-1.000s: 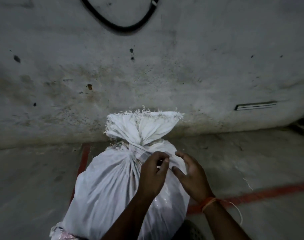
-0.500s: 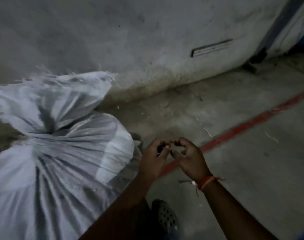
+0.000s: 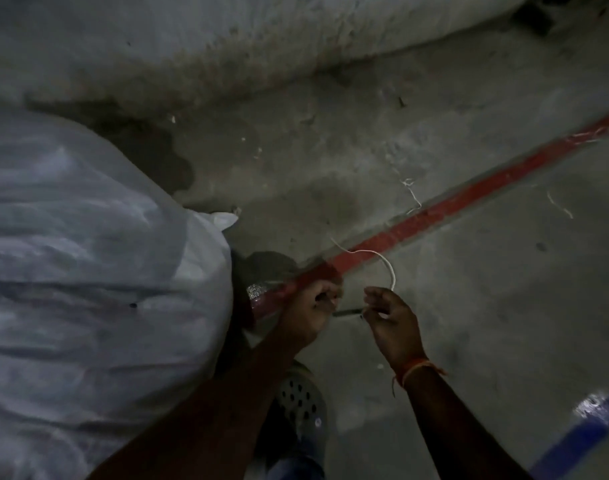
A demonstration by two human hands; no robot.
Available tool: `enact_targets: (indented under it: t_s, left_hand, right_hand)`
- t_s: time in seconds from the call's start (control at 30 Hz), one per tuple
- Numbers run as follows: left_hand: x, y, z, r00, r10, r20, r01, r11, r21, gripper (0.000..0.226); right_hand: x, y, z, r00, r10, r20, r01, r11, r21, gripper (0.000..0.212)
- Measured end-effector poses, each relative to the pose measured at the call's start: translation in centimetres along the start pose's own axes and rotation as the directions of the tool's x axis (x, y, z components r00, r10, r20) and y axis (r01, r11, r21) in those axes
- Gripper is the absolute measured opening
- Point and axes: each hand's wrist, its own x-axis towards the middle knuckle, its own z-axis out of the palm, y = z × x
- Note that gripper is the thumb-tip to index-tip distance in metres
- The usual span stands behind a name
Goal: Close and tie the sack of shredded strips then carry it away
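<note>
The white woven sack fills the left of the head view, bulging and blurred; its tied neck is out of frame. Both hands are off the sack, just to its right, above the floor. My left hand is closed in a pinch. My right hand, with an orange thread on its wrist, is pinched too. A short thin piece spans between the two hands, dark in the shadow. From my right hand a white string loops up and curls left over the red line.
A red painted line crosses the concrete floor diagonally, with a blue line at the bottom right. The stained wall runs along the top. My perforated shoe is below the hands. Loose string scraps lie on the floor.
The view has swung right, so the sack has slid to the left edge. My hands left the sack's neck and have drawn slightly apart, with a white string now trailing from my right hand.
</note>
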Motion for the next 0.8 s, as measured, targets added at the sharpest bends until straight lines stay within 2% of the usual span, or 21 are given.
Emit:
enact_targets:
  t_s: [0.17, 0.3, 0.37, 0.53, 0.7, 0.8]
  left_hand:
    - [1.5, -3.2, 1.1, 0.993, -0.105, 0.058, 0.106, 0.994, -0.005, 0.024]
    - [2.2, -4.0, 1.5, 0.99, -0.123, 0.067, 0.124, 0.992, -0.012, 0.036]
    - [2.4, -4.2, 1.6, 0.992, -0.119, 0.049, 0.12, 0.993, -0.012, 0.043]
    - [3.3, -6.8, 2.1, 0.985, -0.165, 0.048, 0.163, 0.986, 0.041, 0.033]
    - [2.7, -4.9, 2.0, 0.995, -0.093, 0.033, 0.088, 0.986, 0.145, 0.028]
    - [2.9, -6.5, 2.4, 0.989, -0.131, 0.061, 0.128, 0.99, 0.054, 0.031]
  right_hand:
    - [1.8, 3.7, 2.2, 0.993, 0.087, 0.079, -0.073, 0.984, -0.165, 0.044]
    - [3.5, 4.6, 2.9, 0.977, 0.149, 0.15, -0.102, 0.953, -0.287, 0.05]
    - [4.2, 4.7, 2.9, 0.972, 0.174, 0.157, -0.123, 0.95, -0.288, 0.048]
    - [5.4, 4.4, 2.8, 0.957, 0.233, 0.175, -0.16, 0.922, -0.353, 0.053]
    - [5.7, 5.1, 2.9, 0.945, 0.287, 0.153, -0.216, 0.906, -0.365, 0.049]
    - [5.5, 5.5, 2.9, 0.946, 0.287, 0.15, -0.22, 0.911, -0.349, 0.049]
